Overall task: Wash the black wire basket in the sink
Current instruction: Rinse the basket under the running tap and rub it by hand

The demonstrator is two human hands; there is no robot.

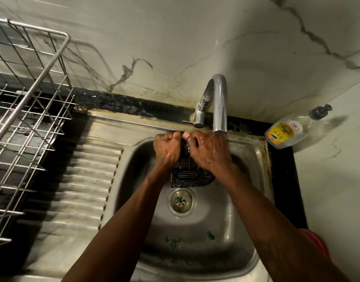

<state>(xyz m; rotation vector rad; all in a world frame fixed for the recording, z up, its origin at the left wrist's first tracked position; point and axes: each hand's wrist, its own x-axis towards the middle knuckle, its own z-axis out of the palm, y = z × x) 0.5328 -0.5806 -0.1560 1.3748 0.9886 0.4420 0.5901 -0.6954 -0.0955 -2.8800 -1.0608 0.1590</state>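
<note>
Black wire basket (192, 179) hangs over the steel sink (256, 157), above the drain (181, 202), beneath the faucet (219, 102). Left hand (168, 147) fisted on its upper end; right hand (208, 152) clasps the same end, wet. Soap bottle (286, 130) lies on the counter, right.

**What the view does not settle**

The upper part of the black wire basket (192, 178) lies behind the two hands, left hand (168, 148) and right hand (207, 151), so the grip on its wires cannot be read. A small object pinched between the thumbs is too covered to name. The dish rack (30, 110) runs off the left edge, blurred. The soap bottle (286, 131) label is too small to read. A red object (315, 241) shows only partly behind the right forearm.
</note>
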